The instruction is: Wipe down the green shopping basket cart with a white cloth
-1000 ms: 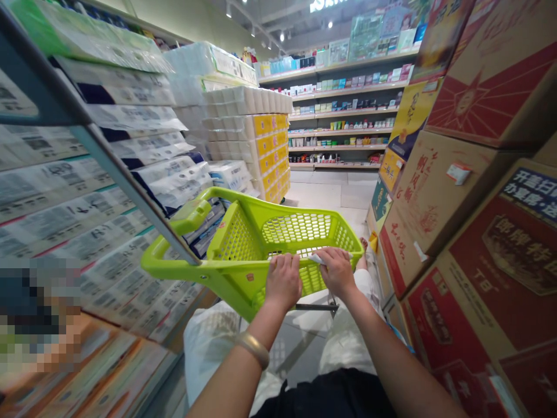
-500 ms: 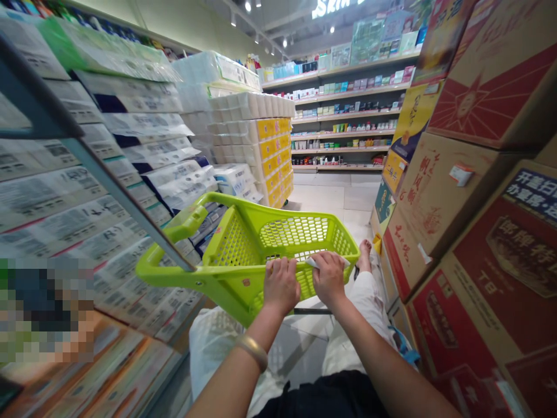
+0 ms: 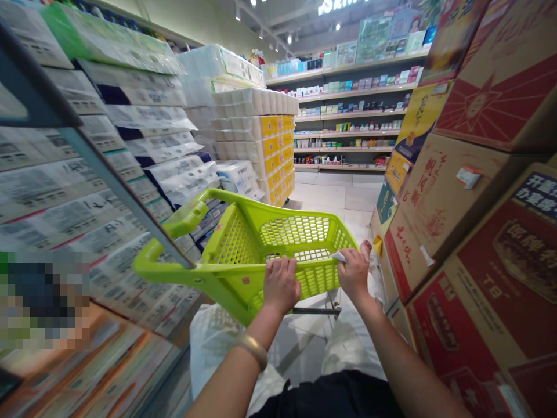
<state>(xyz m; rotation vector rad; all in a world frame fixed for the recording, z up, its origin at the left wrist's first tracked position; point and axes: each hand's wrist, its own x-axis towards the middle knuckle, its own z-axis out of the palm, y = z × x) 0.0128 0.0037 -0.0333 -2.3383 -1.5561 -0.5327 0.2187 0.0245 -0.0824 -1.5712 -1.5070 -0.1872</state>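
A lime-green shopping cart basket (image 3: 226, 290) with perforated walls stands crosswise in front of me, its handle toward the left. My left hand (image 3: 282, 284) is closed over the near rim, about midway along. A gold bangle (image 3: 252, 350) circles that wrist. My right hand (image 3: 354, 270) is at the same rim near the right-hand corner, its fingers curled round a folded white cloth or tissue (image 3: 338, 256). The cloth rests against the top of the rim. Whether it is paper or fabric I cannot tell.
Stacked tissue packs (image 3: 143, 122) rise on the left, beside toilet-roll packs with yellow panels (image 3: 278, 154). Cardboard cartons (image 3: 439, 197) line the right side closely. Shelves of small products (image 3: 348, 110) stand at the back beyond the tiled floor (image 3: 335, 194). A grey metal bar (image 3: 126, 194) slants across the left.
My right hand has slid right along the rim toward the corner, taking the white cloth or tissue with it. My left hand stays in place on the rim.
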